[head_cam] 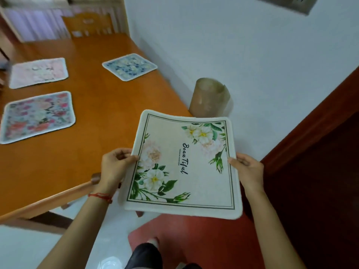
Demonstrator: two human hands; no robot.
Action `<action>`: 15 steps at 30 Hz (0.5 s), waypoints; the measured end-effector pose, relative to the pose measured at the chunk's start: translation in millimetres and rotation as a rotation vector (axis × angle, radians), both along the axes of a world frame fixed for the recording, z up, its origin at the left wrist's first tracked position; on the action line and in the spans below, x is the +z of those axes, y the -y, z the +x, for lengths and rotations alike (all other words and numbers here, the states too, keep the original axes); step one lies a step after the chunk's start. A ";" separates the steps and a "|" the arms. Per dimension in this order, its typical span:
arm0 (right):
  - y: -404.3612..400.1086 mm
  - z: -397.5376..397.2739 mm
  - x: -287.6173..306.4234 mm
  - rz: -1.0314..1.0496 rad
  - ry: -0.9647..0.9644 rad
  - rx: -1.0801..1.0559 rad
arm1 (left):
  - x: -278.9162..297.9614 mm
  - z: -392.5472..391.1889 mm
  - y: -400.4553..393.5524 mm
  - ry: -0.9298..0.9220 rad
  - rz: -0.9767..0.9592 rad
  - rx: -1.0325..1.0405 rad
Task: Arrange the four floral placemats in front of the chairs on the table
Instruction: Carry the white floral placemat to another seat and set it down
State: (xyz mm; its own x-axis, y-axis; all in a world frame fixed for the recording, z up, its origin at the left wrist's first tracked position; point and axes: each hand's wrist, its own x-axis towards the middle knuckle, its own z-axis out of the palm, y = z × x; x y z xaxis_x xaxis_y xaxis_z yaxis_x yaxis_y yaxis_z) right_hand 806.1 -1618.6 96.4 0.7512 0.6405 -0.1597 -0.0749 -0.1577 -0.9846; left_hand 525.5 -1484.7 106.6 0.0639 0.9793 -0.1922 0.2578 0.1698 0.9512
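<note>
We hold the cream floral placemat (184,167) by its side edges — left hand (114,166) and right hand (246,169) pinching — off the wooden table (93,105)'s near corner; bare tabletop lies beyond our left hand.

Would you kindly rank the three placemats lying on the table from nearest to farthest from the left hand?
From the left hand:
1. Red-flowered placemat, near left side of the table.
2. Blue-flowered placemat, far right, by the wall.
3. Pink placemat, far left.
</note>
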 end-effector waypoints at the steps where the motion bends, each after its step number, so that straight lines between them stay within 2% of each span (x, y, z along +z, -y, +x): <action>1: -12.3 -0.7 -0.1 0.002 -0.003 0.026 | 0.1 -4.8 -5.0 -0.002 -0.003 0.028; 15: -188.5 -16.1 -10.8 -0.033 0.055 0.273 | -7.5 -46.2 -110.5 0.030 0.000 0.267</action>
